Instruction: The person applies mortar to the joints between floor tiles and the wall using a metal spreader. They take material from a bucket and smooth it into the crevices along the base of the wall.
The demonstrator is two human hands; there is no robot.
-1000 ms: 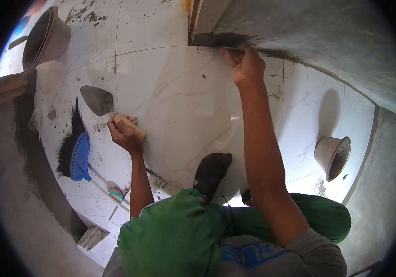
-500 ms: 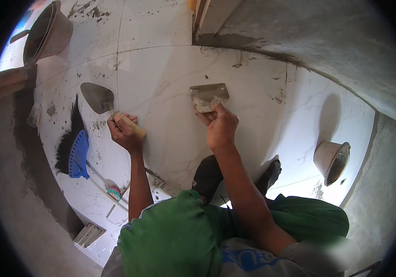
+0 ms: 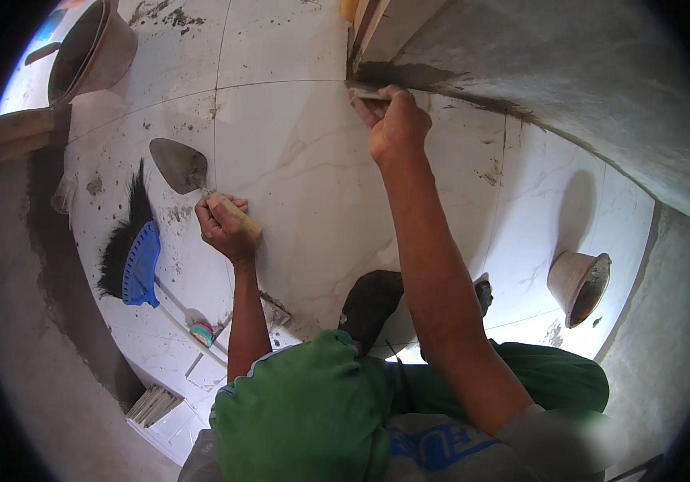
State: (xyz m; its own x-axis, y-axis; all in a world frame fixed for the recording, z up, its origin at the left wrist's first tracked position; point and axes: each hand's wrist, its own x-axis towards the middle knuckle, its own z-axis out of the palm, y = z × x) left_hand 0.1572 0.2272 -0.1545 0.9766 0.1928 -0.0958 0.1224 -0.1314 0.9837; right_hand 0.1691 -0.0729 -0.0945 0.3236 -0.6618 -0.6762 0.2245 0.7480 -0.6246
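Note:
My left hand [image 3: 227, 229] is closed around the wooden handle of a pointed trowel [image 3: 178, 165], whose grey blade points up and left above the tiles. Stretched out ahead, my right hand [image 3: 399, 127] grips a flat metal scraper [image 3: 370, 92]. The scraper lies at the foot of the grey plastered wall [image 3: 570, 88], near its corner by the wooden frame. Only a thin strip of the scraper shows, since my fingers cover the rest. A damp, dark band of mortar runs along the wall's bottom edge there.
White marbled tiles [image 3: 305, 201] carry mortar crumbs. At left lies a broom [image 3: 142, 261] with a blue head and black bristles. One bucket [image 3: 108, 52] stands far left; a smaller mortar-stained bucket [image 3: 578, 287] lies tipped at right. Tile strips [image 3: 154, 408] are stacked lower left.
My right hand has moved forward with the scraper, from over the middle of the tiles to the wall's base. The left hand with the trowel has barely shifted.

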